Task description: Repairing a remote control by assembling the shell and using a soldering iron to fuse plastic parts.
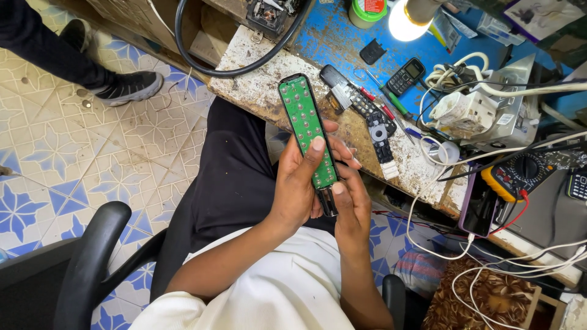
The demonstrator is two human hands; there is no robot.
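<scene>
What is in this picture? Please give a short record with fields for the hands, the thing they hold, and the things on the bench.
left hand: grips the opened remote, thumb on the board
right hand: holds the lower end of the remote
held thing: opened remote with its green circuit board facing up
bench: worn, with blue top further back
on bench: rubber keypad, small black phone, yellow multimeter, lit lamp, white cables
seat: black chair armrest
floor: blue and white tiles
nearby: another person's black shoe
</scene>
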